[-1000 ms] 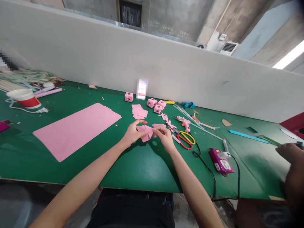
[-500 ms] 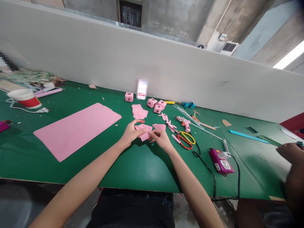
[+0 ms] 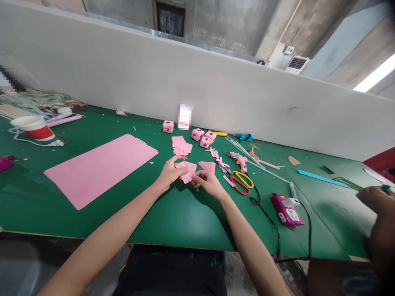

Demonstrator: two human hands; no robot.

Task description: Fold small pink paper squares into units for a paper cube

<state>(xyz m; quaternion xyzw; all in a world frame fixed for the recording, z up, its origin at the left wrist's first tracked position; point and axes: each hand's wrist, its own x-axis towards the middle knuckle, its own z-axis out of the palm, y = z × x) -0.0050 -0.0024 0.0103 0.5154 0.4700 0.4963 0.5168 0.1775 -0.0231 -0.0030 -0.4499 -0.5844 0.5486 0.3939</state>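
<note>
A small folded piece of pink paper (image 3: pixel 187 174) is held above the table between my two hands. My left hand (image 3: pixel 170 172) pinches it from the left, thumb on top. From the right, the fingertips of my right hand (image 3: pixel 206 181) close on its edge. Another pink paper piece (image 3: pixel 207 166) lies just behind my right hand, partly hidden by it. Beyond my hands sits a loose stack of pink paper squares (image 3: pixel 181 145). Several finished pink paper cubes with cut-out holes (image 3: pixel 197 134) stand farther back.
Right of my hands are pink paper scraps (image 3: pixel 221 161), scissors (image 3: pixel 243 181), a pink glue gun (image 3: pixel 240 161) and a purple power box (image 3: pixel 286 210) with cables. A large pink sheet (image 3: pixel 101 170) lies left, near a paper cup (image 3: pixel 33 127). Another person's hand (image 3: pixel 373 199) is at far right.
My hands stay almost in place, still holding the folded paper, which has tilted slightly. The other person's hand at far right has shifted a little to the left.
</note>
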